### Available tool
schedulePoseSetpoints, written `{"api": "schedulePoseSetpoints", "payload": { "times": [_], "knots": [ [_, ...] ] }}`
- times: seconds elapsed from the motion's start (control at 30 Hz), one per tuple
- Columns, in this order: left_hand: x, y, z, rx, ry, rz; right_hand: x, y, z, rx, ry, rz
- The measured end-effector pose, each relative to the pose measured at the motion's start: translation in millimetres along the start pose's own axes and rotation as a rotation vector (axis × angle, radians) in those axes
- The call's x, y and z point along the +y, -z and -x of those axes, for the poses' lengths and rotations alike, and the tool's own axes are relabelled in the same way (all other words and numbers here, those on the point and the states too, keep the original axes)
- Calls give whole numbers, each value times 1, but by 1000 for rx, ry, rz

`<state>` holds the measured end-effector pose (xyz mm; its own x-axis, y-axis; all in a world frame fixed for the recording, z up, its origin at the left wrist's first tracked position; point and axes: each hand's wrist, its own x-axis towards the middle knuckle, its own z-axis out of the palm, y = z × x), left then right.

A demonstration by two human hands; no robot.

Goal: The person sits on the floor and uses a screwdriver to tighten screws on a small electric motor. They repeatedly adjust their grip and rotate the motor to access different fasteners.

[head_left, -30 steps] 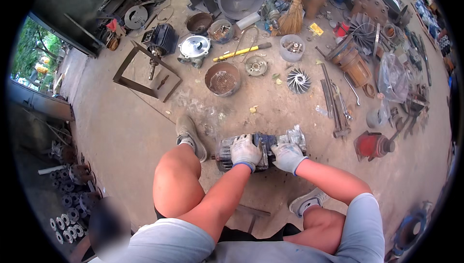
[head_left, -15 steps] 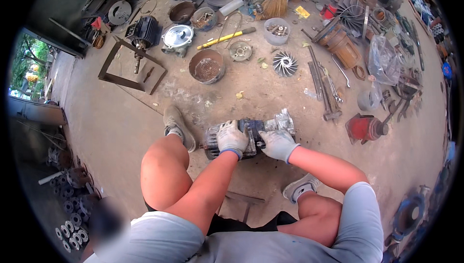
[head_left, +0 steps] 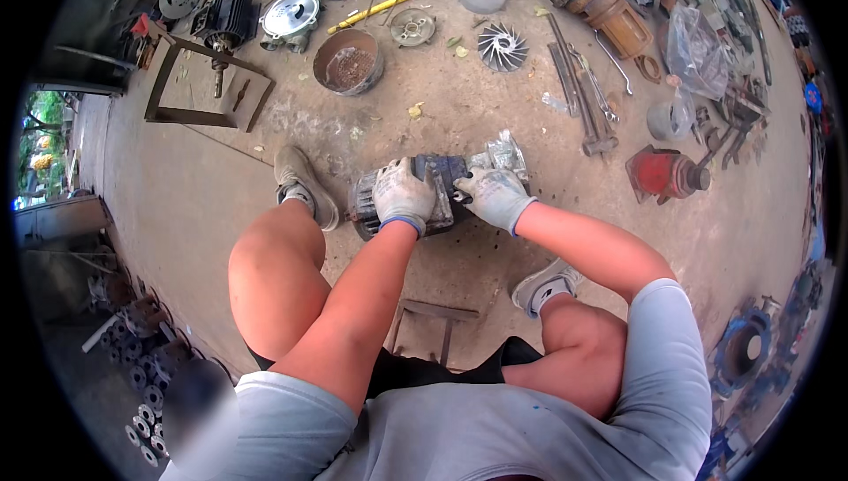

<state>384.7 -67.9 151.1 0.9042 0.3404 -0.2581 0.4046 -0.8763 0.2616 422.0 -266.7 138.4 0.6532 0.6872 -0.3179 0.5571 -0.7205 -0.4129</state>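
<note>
**Finned motor on the floor**

The motor [head_left: 448, 166] lies between the shoes [head_left: 296, 167], well in from the floor's [head_left: 177, 225] left edge. The left hand [head_left: 405, 194] spreads its grip over it; the right hand [head_left: 497, 196] bends at its side, whether pinching anything I cannot tell.

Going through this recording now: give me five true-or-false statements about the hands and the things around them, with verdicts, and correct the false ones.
1. The left hand rests on top of the finned motor. True.
2. The right hand is bare. False: it wears a pale glove.
3. The red metal object lies to the right of the motor. True.
4. The bladed wheel sits inside the rusty bowl. False: it lies on the floor, to the right of the bowl.
5. The yellow bar has a dark end. True.
</note>
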Motion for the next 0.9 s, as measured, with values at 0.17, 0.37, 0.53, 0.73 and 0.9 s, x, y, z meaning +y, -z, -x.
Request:
{"api": "schedulePoseSetpoints", "payload": {
  "times": [0.17,0.37,0.53,0.73,0.9],
  "knots": [
    [-1,8,-1,-39,4,-20,8,-4,-17,-8,128,14],
    [-5,10,-3,-75,20,-2,14,54,-35,54,-87,-54],
    [-10,-8,-4,71,-13,0,-20,127,-95,378,-21,-598],
    [-4,-1,-2,15,28,26,-12,140,-100,527,-1,-696],
    [1,16,0,-65,59,46,28,137,-6,71,-273,-246]
  ]
}}
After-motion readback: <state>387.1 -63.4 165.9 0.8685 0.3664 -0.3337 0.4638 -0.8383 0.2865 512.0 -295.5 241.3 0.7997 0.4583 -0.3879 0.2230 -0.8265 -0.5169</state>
